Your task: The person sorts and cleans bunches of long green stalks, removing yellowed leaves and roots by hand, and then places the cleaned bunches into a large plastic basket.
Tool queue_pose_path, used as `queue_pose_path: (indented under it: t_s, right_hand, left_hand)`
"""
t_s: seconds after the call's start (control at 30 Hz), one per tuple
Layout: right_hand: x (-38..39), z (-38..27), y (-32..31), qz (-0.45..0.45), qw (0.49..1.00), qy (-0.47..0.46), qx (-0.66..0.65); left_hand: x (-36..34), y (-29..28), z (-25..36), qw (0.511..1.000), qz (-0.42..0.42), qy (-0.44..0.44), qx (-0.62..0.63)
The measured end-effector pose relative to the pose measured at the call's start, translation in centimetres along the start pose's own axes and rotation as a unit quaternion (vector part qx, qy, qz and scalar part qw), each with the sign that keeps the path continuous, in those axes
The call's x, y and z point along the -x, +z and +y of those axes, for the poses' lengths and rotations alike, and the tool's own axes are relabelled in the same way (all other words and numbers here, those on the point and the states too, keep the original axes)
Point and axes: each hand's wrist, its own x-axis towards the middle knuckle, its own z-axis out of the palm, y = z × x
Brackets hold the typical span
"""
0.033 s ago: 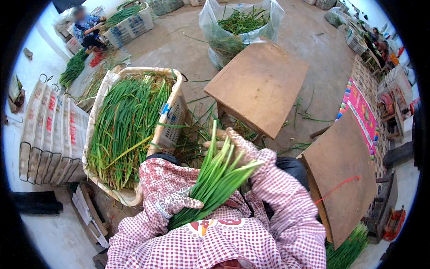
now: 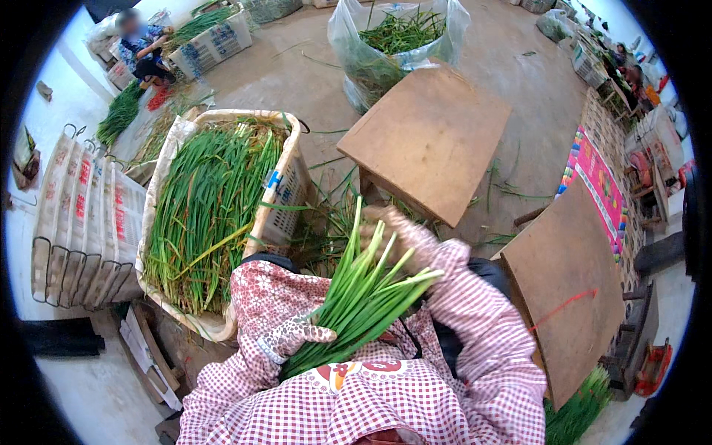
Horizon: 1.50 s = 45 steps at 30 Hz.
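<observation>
My left hand (image 2: 298, 335), in a spotted glove, grips a bunch of long green leafy stalks (image 2: 348, 308) with pale ends, held across my lap. My right hand (image 2: 380, 226), in a light glove, is smeared by motion beside the upper ends of the stalks; I cannot make out its fingers. To my left stands a white plastic basket (image 2: 262, 208) heaped with similar greens (image 2: 200, 208). Loose stalks (image 2: 334, 222) lie on the floor beyond my knees.
Brown boards (image 2: 424, 137) (image 2: 556, 282) stand ahead and to my right. Beyond are a clear bag of greens (image 2: 345, 37) and a person (image 2: 144, 55) by a crate (image 2: 211, 52). Stacked white baskets (image 2: 89, 215) stand far left; greens (image 2: 571, 408) lie low at right.
My right hand and forearm have shifted slightly to the right and up, and the upper ends of the stalks in the bunch have fanned out a little more.
</observation>
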Motion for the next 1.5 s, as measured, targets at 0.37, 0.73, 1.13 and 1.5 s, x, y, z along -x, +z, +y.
queue_pose_path:
  t_s: [0.37, 0.73, 1.13, 1.5]
  right_hand:
    - [3.3, -0.9, 2.9, 0.102, 0.710, -0.181, 0.673]
    - [-1.0, 3.0, -0.5, -0.027, 0.912, -0.142, 0.384]
    - [-3.3, -0.9, 1.7, 0.051, 0.759, -0.070, 0.645]
    - [-7.2, -19.9, -4.3, 0.358, 0.454, -0.489, 0.653]
  left_hand:
    - [-1.3, 1.3, -3.1, 0.977, 0.170, 0.108, 0.077]
    - [-1.0, 0.5, -3.6, 0.970, 0.203, 0.089, 0.097]
    - [-0.9, -0.9, -4.9, 0.957, 0.244, 0.054, 0.150]
    - [-0.9, -1.5, -5.6, 0.954, 0.281, 0.037, 0.096]
